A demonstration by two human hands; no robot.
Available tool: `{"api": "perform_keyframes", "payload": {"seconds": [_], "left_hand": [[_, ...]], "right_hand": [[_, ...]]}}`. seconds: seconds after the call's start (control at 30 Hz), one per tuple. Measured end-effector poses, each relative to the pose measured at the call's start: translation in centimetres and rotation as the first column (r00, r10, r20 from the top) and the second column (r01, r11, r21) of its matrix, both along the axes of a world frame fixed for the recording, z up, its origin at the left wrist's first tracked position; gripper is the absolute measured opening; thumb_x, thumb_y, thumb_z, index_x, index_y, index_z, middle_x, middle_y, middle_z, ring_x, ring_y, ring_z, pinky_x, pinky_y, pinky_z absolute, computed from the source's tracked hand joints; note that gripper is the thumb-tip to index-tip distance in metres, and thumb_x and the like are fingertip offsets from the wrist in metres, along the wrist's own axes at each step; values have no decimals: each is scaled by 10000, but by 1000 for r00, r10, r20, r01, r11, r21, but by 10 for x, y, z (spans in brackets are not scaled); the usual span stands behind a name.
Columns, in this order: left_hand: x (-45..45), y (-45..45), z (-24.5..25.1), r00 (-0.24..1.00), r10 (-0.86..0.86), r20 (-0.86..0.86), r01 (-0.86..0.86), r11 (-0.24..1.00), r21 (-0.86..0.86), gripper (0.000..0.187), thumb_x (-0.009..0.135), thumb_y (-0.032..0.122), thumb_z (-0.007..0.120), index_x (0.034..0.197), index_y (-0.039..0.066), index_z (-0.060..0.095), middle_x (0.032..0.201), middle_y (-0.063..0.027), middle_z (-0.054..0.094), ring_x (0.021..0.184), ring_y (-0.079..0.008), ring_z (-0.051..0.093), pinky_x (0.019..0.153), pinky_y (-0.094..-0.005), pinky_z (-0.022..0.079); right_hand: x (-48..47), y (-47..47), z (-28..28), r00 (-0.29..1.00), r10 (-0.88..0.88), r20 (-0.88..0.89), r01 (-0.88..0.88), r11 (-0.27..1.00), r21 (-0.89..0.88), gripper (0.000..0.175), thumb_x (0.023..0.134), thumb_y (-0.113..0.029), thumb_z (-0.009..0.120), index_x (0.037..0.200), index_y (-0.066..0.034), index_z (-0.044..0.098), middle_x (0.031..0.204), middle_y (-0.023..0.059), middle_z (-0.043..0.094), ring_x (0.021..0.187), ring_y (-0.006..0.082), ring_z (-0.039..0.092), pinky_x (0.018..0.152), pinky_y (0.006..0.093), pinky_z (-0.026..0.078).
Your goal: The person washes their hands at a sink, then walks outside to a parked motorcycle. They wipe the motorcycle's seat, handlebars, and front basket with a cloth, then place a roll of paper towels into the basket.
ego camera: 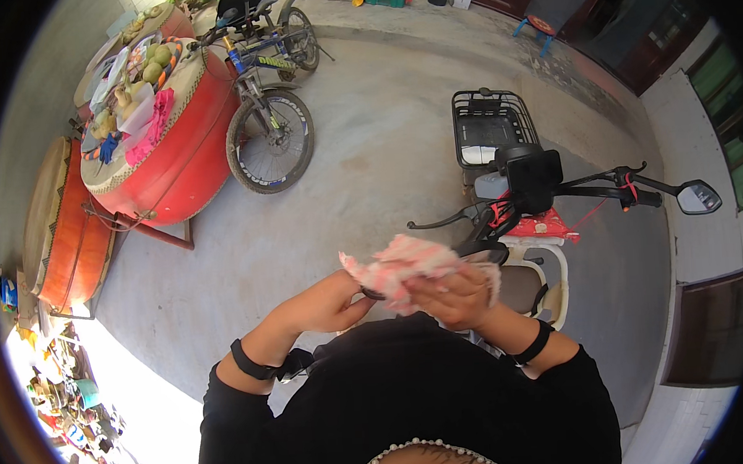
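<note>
My right hand (454, 297) presses a crumpled pink-and-white cloth (420, 267), which is blurred. My left hand (334, 303) is at the cloth's left edge, its thumb and fingers around a dark rounded part (373, 293). The cloth hides most of that part, and I cannot tell what it is. Just beyond is the handlebar (590, 190) of a scooter-like vehicle, with a brake lever (440, 221) on the left and a mirror (698, 196) on the right. A black display (534, 181) sits mid-handlebar.
A black front basket (492, 125) and a cream-framed seat (525, 284) belong to the vehicle. On the left stand a bicycle (272, 136), a large red drum (172, 160) bearing gourds, and an orange drum (69, 229). A small stool (538, 26) is near the doorway.
</note>
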State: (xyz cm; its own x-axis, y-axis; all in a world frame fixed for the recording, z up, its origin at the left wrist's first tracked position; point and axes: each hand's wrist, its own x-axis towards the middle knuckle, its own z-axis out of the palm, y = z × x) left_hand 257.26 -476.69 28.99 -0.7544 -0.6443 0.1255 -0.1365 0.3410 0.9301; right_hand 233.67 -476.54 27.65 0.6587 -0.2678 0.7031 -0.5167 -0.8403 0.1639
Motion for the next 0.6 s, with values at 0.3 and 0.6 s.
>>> {"api": "perform_keyframes", "payload": {"seconds": [0.3, 0.6], "left_hand": [[8, -26, 13, 955, -188, -229, 222, 966, 132, 430, 911, 322, 418, 1106, -52, 499, 798, -133, 595, 716, -195, 536, 668, -303, 433], [5, -37, 20, 973, -230, 17, 229, 973, 11, 355, 876, 249, 430, 1123, 9, 518, 779, -193, 585, 677, -279, 558, 645, -328, 443]], "right_hand": [[33, 26, 4, 971, -13, 239, -64, 947, 314, 29, 750, -146, 608, 778, -155, 607, 848, -37, 612, 783, 149, 570, 703, 309, 416], [-33, 23, -19, 809, -504, 304, 422, 856, 299, 166, 696, -61, 578, 854, -82, 624, 981, 99, 591, 907, 300, 559, 830, 396, 420]]}}
